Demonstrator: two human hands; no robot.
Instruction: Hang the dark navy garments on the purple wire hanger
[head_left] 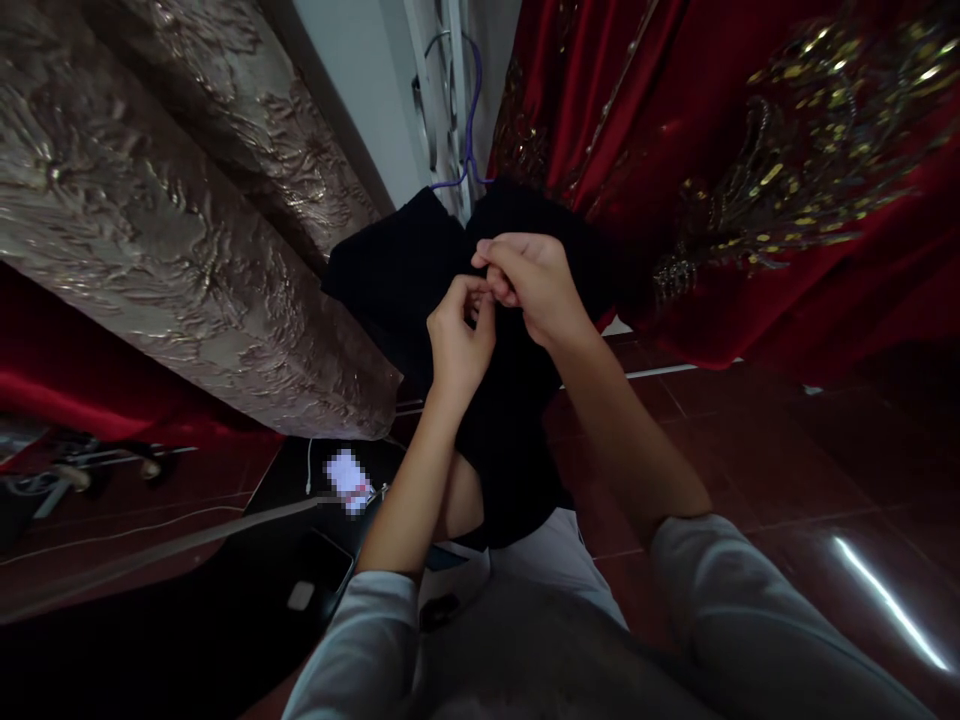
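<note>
A black garment (pixel 405 255) hangs from a purple hanger (pixel 471 130) in front of me, its lower part falling towards my lap. Both of my hands meet in front of its upper middle. My left hand (pixel 461 325) is closed, thumb and forefinger pinched together. Just above and to the right, my right hand (pixel 529 275) is curled closed, its fingertips touching or nearly touching those of the left. Whatever lies between the fingers is too small and dark to make out, and so is any hold on the cloth.
Embossed beige fabric (pixel 225 250) hangs at left, and red fabric with gold sequins (pixel 795 170) at right. A pale metal rack (pixel 454 90) stands behind the hanger. On the dark surface at lower left lie a blurred lit screen (pixel 349 480) and a small white object (pixel 301 596).
</note>
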